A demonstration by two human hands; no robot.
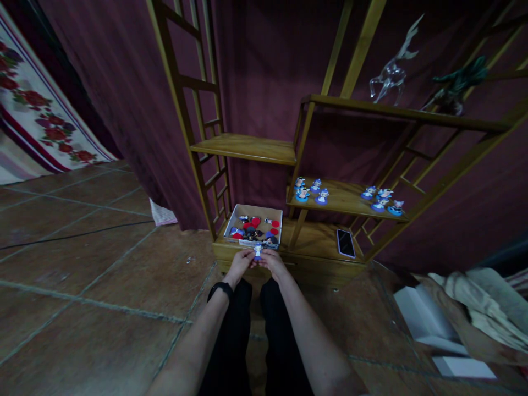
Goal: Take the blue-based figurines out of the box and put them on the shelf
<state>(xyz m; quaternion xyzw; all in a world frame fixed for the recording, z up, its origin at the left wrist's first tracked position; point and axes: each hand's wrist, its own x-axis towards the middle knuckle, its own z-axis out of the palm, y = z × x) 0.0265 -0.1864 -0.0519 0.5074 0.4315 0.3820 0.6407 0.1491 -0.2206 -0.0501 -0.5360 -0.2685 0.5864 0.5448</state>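
Observation:
Between my two hands, just in front of the box, is a small figurine (258,251) with purple-blue hair, a white body and a purple base. My left hand (244,263) pinches it from the left, my right hand (272,260) from the right. Beyond them a shallow white box (281,223) sits on the low wooden shelf, holding a jumble of figurine parts and round red pieces. On the raised shelf to the right, several similar figurines stand upright in two groups, one near a blue-based figurine (302,194), the other near a pink-haired figurine (396,207).
A wooden display rack (243,147) rises ahead of me. A phone (345,243) lies on its bottom board. Higher up stand a clear glass deer (390,77) and a dark green ornament (462,82). White boxes (429,319) and cloth lie on the right. A black cable (82,237) crosses the floor.

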